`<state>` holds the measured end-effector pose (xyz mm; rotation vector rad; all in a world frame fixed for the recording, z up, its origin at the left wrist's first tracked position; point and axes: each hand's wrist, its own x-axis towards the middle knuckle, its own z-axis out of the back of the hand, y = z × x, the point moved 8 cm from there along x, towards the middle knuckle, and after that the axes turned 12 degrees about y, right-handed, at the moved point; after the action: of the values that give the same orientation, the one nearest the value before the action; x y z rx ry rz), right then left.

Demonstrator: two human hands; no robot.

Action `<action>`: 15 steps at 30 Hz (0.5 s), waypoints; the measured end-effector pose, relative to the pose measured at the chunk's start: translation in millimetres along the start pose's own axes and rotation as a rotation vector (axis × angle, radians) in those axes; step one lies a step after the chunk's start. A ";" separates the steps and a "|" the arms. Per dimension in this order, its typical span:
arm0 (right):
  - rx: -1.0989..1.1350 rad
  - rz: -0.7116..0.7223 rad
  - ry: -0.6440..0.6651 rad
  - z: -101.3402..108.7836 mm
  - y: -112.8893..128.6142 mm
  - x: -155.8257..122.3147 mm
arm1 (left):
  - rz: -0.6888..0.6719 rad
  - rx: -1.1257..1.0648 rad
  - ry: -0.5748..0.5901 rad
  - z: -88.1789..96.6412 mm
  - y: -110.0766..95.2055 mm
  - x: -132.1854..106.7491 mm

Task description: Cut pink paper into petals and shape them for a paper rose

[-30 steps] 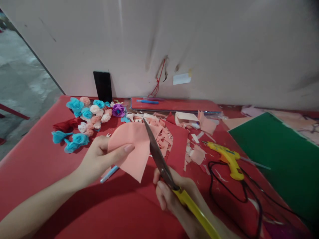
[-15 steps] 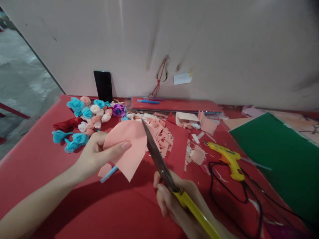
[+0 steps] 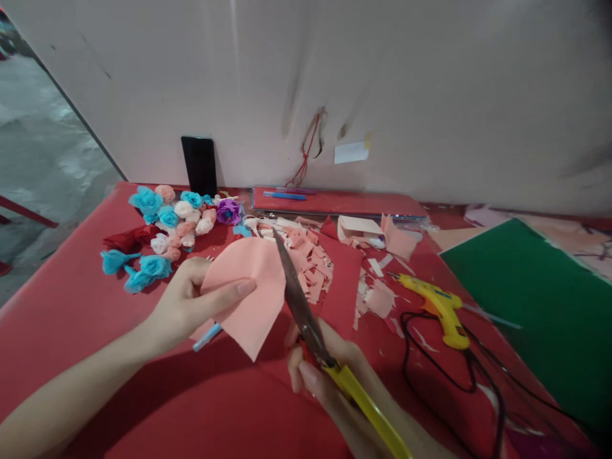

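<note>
Between the thumb and fingers of my left hand (image 3: 201, 299) is a pink paper piece (image 3: 255, 312), rounded at the top and pointed at the bottom, like a petal. My right hand (image 3: 329, 376) is wrapped round yellow-handled scissors (image 3: 299, 296). Their dark blades point up and away, lying along the right edge of the paper. Whether the blades touch the paper I cannot tell. Behind the paper lies a heap of pink paper scraps (image 3: 313, 264). A blue pen-like stick (image 3: 208, 336) lies below my left hand, partly hidden by the paper.
Several paper flowers (image 3: 155, 268) are grouped at the left. A black phone (image 3: 199, 166) leans on the wall. To the right are a yellow glue gun (image 3: 437, 306) with a looping black cord and a green sheet (image 3: 530, 306). Pens (image 3: 284, 195) lie on a red packet at the back.
My left hand and the pink paper have shifted slightly right and down. My right hand with the scissors has moved a little left and down.
</note>
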<state>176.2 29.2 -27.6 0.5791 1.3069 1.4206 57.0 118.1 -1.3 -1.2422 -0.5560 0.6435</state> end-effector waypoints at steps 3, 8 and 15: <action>-0.041 -0.041 -0.027 1.6 1.4 -1.8 | -0.009 0.039 -0.015 1.0 -4.3 1.9; -0.115 -0.066 -0.077 6.0 8.2 -6.4 | -0.044 0.131 -0.008 0.4 -12.0 3.7; -0.129 -0.067 -0.084 6.9 -3.0 -5.0 | -0.048 0.177 -0.015 1.9 -14.4 2.8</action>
<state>184.9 26.8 -26.9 0.4988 1.1497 1.3991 59.6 118.6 13.3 -1.0563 -0.5286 0.6475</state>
